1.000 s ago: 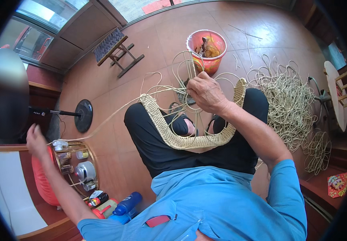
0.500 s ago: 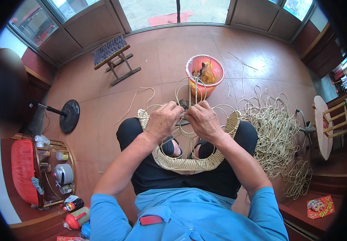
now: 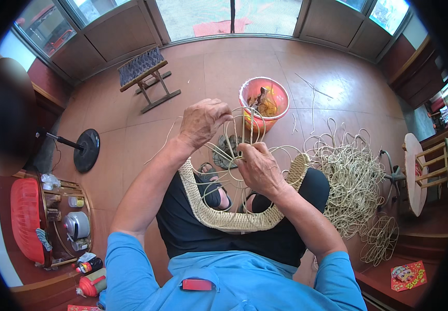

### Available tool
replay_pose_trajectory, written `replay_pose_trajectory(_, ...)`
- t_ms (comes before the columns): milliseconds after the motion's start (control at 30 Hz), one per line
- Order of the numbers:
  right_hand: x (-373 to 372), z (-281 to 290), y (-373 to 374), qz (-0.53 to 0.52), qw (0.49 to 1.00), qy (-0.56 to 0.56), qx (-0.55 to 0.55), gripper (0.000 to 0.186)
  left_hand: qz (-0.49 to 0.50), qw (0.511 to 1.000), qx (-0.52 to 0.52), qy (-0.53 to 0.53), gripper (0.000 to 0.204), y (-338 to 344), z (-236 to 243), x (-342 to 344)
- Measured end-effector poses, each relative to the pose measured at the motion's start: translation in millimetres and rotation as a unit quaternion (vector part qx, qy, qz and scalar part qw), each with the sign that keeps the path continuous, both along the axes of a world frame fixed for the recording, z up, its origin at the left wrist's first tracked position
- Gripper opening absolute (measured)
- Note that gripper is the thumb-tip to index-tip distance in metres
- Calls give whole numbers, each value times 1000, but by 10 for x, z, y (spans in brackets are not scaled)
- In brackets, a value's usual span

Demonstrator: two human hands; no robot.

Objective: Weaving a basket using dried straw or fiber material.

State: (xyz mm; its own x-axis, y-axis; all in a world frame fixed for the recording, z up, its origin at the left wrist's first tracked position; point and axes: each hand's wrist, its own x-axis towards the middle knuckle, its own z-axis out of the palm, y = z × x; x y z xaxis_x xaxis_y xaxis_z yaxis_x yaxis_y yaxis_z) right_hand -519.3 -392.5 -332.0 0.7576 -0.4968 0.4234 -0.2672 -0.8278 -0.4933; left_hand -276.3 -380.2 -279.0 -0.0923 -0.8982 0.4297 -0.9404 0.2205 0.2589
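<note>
A U-shaped woven frame, wrapped in pale cord, rests across my thighs. Thin cords cross its opening and gather at a knotted spot in front of me. My right hand pinches the cords at that spot, fingers closed. Raised farther out and to the left, my left hand has its fingertips pressed together on a strand of cord at the loops. Several loops stand up beyond my hands, in front of the bucket. My fingers partly hide the knot.
A red bucket with scraps inside stands ahead. On my right lies a big tangled heap of cord. A small stool is at far left, a round black base nearer. A shelf holding a pot stands at left.
My left hand has moved up and away to the left from my right hand. The right hand stays near the knot, slightly lower. Both were close together before.
</note>
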Motion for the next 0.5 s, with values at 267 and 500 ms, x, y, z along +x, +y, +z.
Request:
replay_pose_trajectory(267,-5,-8,2,9,1000,-4,-10,29,59,992,20,108,18,-158,-151,-114)
replay_pose_trajectory(500,0,-22,2,2,1000,-6,3,26,57,992,6,109,16,-223,-224,-116)
